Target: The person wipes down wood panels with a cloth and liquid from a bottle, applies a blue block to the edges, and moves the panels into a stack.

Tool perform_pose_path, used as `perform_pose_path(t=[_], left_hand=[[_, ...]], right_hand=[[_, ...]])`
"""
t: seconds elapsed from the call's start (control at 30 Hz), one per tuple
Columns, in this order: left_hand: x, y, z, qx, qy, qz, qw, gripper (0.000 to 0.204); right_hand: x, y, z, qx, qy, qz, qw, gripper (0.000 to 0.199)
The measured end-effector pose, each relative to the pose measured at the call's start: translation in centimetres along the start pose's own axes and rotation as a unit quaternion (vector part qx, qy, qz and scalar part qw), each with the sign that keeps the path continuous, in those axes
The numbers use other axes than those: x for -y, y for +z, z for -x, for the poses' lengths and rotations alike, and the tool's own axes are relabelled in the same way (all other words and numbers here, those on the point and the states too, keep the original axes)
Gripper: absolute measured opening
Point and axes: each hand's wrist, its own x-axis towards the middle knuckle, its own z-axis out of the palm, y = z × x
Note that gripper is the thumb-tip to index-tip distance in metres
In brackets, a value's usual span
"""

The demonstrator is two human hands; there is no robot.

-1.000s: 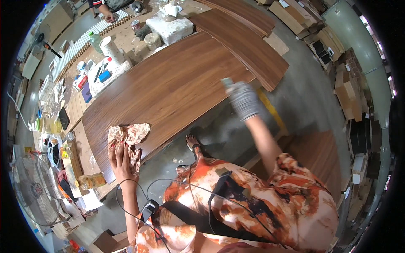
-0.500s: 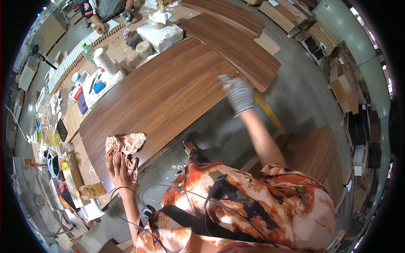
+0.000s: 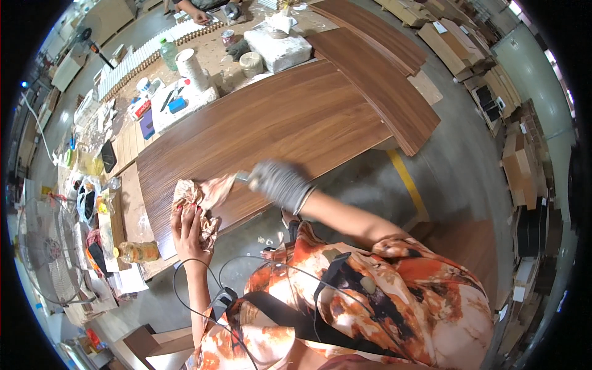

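Observation:
A long brown wood-grain board (image 3: 271,123) lies on the worktable in front of me. My left hand (image 3: 190,233) is bare, its fingers closed over a crumpled pinkish cloth (image 3: 216,190) at the board's near left. My right hand (image 3: 282,186), in a grey knit glove, is closed on a small flat scraper-like piece (image 3: 242,176). Only the tip of that piece shows; the glove is blurred and hides the rest. The tip meets the stretched corner of the cloth, just above the board.
More brown boards (image 3: 376,86) lie at the far right. A white block (image 3: 277,50), a white cup (image 3: 188,63), a blue piece (image 3: 177,105) and a green bottle (image 3: 168,54) stand beyond the board. A yellowish bottle (image 3: 139,251) lies at left. A co-worker's hand (image 3: 200,16) is at the far side.
My right hand has swept left and nearer with the flat piece, from the board's right end to the cloth. A cloth corner now stretches toward it. My left hand stays on the cloth.

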Motion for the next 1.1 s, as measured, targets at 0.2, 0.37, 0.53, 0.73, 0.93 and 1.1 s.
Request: perform_pose_path(t=[0.2, 0.37, 0.53, 0.73, 0.93, 1.1], left_hand=[[-0.1, 0.5, -0.4, 0.002, -0.016, 0.019, 1.0, 0.057], [0.0, -0.1, 0.2, 0.011, -0.029, 0.034, 0.999, 0.058], [0.1, 0.3, 0.0, 0.0, -0.025, 0.03, 0.999, 0.06], [0.0, 0.7, -0.5, -0.003, -0.037, 0.033, 0.999, 0.063], [-0.2, 0.9, 0.0, 0.005, -0.055, 0.017, 0.998, 0.059], [-0.6, 0.6, -0.3, 0.011, -0.054, 0.01, 0.998, 0.059]], right_hand=[[-16.0, -13.0, -5.2, -0.202, 0.163, 0.053, 0.964, 0.026], [-3.7, -3.4, -4.5, 0.082, -0.056, -0.015, 0.995, 0.023], [-10.9, -4.4, -9.7, -0.013, -0.114, 0.156, 0.981, 0.027], [-22.1, -16.7, -15.7, -0.166, 0.069, 0.103, 0.978, 0.031], [-7.5, -4.7, -8.3, 0.082, -0.087, 0.011, 0.993, 0.031], [-18.8, -12.1, -15.4, -0.139, 0.024, 0.079, 0.987, 0.031]])
